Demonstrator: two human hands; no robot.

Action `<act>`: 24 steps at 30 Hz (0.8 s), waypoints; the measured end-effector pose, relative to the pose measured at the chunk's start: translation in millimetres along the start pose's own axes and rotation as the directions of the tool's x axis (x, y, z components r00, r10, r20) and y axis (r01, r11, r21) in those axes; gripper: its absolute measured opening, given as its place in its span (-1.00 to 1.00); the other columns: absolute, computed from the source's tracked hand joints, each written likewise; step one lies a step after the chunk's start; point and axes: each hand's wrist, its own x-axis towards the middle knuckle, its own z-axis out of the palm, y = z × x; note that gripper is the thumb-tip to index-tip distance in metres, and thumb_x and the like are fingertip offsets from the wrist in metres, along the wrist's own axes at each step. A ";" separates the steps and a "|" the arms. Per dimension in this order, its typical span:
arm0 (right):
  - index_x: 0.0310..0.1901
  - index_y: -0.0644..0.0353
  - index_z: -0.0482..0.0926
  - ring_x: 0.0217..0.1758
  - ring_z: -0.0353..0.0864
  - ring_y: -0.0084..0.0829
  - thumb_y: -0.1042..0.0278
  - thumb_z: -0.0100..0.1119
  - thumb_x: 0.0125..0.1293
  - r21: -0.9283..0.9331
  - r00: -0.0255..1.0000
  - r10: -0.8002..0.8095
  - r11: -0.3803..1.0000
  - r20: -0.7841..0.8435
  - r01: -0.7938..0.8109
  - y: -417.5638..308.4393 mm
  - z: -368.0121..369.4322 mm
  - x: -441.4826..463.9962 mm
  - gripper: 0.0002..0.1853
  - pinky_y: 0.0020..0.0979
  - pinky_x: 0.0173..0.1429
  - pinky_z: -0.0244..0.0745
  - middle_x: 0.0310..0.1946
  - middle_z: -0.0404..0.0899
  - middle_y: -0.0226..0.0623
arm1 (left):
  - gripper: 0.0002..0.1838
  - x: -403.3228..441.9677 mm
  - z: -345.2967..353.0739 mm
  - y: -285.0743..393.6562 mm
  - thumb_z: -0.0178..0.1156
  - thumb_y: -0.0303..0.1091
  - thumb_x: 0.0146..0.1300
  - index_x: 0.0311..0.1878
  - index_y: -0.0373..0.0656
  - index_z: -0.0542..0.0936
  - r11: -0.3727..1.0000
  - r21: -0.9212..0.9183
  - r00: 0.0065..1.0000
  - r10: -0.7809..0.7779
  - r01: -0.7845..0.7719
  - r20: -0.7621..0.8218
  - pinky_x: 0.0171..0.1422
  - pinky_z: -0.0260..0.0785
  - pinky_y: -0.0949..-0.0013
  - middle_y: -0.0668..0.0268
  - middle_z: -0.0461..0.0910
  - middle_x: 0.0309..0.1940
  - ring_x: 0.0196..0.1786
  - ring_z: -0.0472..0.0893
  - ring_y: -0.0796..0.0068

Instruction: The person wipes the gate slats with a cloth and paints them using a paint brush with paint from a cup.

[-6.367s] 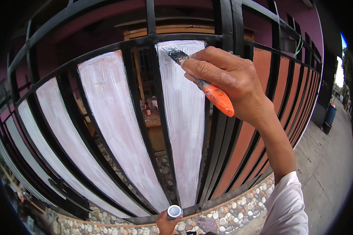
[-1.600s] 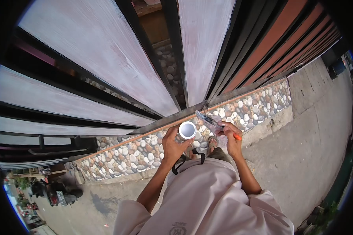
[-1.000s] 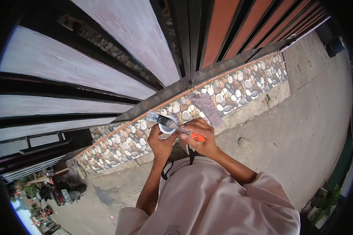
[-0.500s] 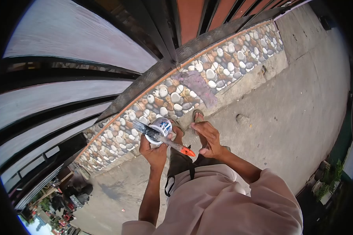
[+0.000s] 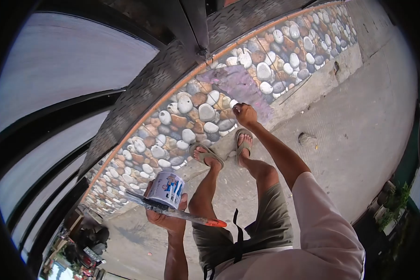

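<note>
My left hand grips a small white paint can with blue printing on its side. A paintbrush with grey bristles and an orange handle tip lies across the can in the same hand. My right hand is stretched forward with its fingers curled closed. In the picture it overlaps the lower edge of a purple rag-like patch. Whether it touches the patch, or has anything small in its fingers, I cannot make out.
The patch lies on a strip of pebble-patterned tiles with an orange edge. Beyond it stands a dark metal gate post with pale panels. My sandalled feet stand at the strip's border with the concrete ground. Potted plants are at right.
My right hand has moved forward from near my body toward the purple patch, and its fingers have closed. My left hand with the can and brush has come lower in view. My view has shifted.
</note>
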 end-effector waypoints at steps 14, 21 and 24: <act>0.01 0.04 0.63 0.18 0.56 -0.18 0.30 -0.03 0.33 -0.442 0.862 -0.487 0.810 -0.140 0.386 -19.0 132.3 225.8 -0.70 -0.11 0.40 0.24 0.01 0.62 -0.17 | -0.08 13.8 54.4 -139.7 0.62 0.03 -0.14 0.19 -0.33 0.42 0.995 0.017 0.992 -0.101 0.102 -0.082 0.01 0.61 0.22 0.14 0.48 0.01 -0.10 0.59 0.25; -0.15 0.14 0.65 -0.04 0.66 -0.01 0.24 0.23 0.18 0.020 0.941 -0.330 0.943 -0.076 0.332 -18.7 69.8 163.1 -0.76 -0.09 0.12 0.50 -0.23 0.69 -0.05 | -0.18 10.1 43.0 -92.5 0.50 -0.05 -0.03 0.20 -0.32 0.37 0.840 -0.419 0.926 -0.378 0.343 0.001 -0.31 0.72 0.10 0.12 0.50 -0.10 -0.27 0.61 0.26; -0.22 0.30 0.56 -0.47 0.64 -0.10 0.27 0.35 0.25 0.353 0.946 -0.271 0.880 -0.178 0.319 -15.5 27.0 116.1 -0.74 -0.19 -0.34 0.47 -0.46 0.62 -0.01 | -0.18 2.7 27.9 -50.4 0.48 -0.08 0.00 0.23 -0.36 0.36 0.979 -0.097 0.983 -0.171 0.178 0.072 -0.28 0.74 0.12 0.06 0.51 -0.06 -0.21 0.66 0.18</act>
